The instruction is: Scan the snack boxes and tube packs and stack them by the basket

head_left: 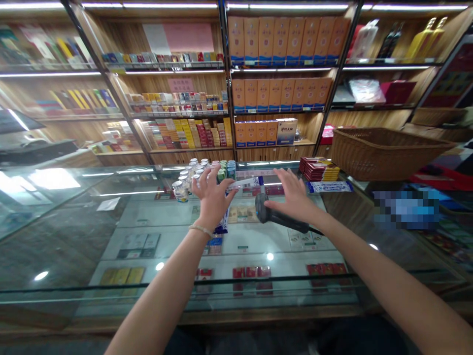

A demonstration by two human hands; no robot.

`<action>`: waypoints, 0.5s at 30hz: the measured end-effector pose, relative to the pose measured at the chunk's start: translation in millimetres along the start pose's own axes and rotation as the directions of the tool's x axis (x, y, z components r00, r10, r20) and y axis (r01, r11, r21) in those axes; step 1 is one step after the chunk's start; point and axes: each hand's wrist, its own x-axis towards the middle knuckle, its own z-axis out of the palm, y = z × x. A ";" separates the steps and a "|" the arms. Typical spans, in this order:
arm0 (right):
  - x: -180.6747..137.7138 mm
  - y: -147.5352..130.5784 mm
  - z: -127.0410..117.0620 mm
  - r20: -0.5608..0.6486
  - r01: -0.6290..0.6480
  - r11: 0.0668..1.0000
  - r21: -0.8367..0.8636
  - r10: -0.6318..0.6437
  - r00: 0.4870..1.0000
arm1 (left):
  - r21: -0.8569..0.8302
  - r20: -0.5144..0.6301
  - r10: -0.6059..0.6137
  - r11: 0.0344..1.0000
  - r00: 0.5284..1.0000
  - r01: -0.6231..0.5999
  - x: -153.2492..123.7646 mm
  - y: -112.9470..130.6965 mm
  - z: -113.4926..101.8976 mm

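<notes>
My left hand (212,199) is over the glass counter, its thumb and index finger closed on the end of a slim white-and-blue packet (247,183). Its other fingers are spread. A similar blue packet (222,226) shows below this hand, partly covered by it. My right hand (293,197) is open, fingers stretched forward, above a black handheld barcode scanner (284,220). Its thumb is close to the scanner's head; whether they touch, I cannot tell. Another blue-and-white packet (330,187) lies just right of the right hand.
Several small white-capped bottles (181,190) and green cans (222,171) stand beyond my left hand. Red and yellow boxes (320,169) are stacked near a wicker basket (388,153). The glass counter (148,212) has goods beneath it. Shelves of orange boxes (288,39) line the wall.
</notes>
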 end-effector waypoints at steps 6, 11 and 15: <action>20.7 9.1 -7.9 -0.104 0.106 0.994 -0.002 -0.106 0.989 | -0.015 -0.019 0.088 0.996 0.996 -0.089 -2.8 13.2 -3.4; 19.8 7.3 1.6 -0.170 0.089 0.996 -0.026 -0.092 0.981 | 0.007 -0.019 0.149 0.989 0.989 -0.149 -5.2 22.1 -3.9; 15.0 8.3 2.9 -0.171 0.095 0.995 -0.034 -0.100 0.980 | 0.000 -0.008 0.150 0.989 0.989 -0.150 -5.9 24.8 -3.3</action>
